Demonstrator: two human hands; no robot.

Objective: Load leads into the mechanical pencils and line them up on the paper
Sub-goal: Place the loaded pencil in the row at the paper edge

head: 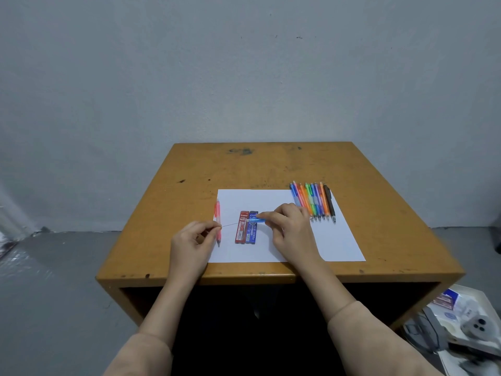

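A thin grey pencil lead (232, 224) is pinched by the left hand (193, 240). A translucent blue plastic mechanical pencil (257, 220) is gripped by the right hand (291, 226). Both are held between the hands over the white paper sheet (333, 240), their long axes nearly on one line from hand to hand. Whether the lead's tip has entered the pencil cannot be told. The next push is judged to depend on that alignment, with the left hand feeding rightward.

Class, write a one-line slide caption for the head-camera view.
Left hand pinches a thin lead, right hand holds a blue mechanical pencil, above two lead cases on the paper.
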